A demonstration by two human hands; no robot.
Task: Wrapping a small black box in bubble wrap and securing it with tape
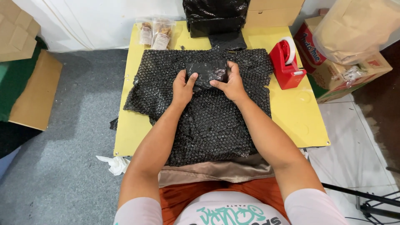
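My left hand [182, 86] and right hand [231, 83] grip a small black-wrapped packet [207, 71], fingers closed on its ends; it rests on black bubble wrap [208, 121]. Red tape dispenser [286, 62] stands nearby on the yellow surface [300, 116].

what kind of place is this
Probably a small home packing spot for parcels. Both hands, left and right, hold a black packet on black bubble wrap spread over a low yellow table, with a red tape dispenser and cardboard boxes beside it.
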